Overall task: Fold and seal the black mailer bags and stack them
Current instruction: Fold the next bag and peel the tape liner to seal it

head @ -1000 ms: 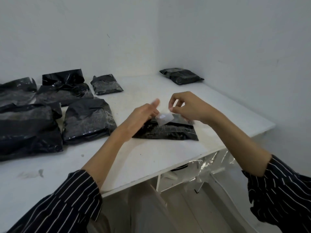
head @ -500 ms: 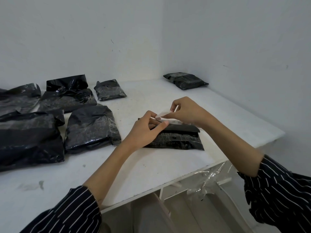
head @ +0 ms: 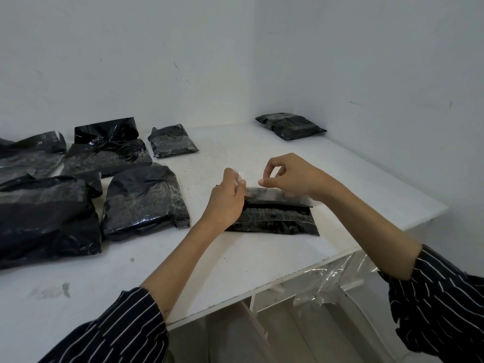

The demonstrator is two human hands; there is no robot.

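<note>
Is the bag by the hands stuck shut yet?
Not yet. Its flap lies unfolded behind the mailer bag, and the left hand pinches a clear strip above it.

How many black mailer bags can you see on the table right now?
7 bags: one under the hands, one in the far right corner, one small at the back centre, four clustered left. The left ones overlap and run off frame, so more may be hidden.
</note>
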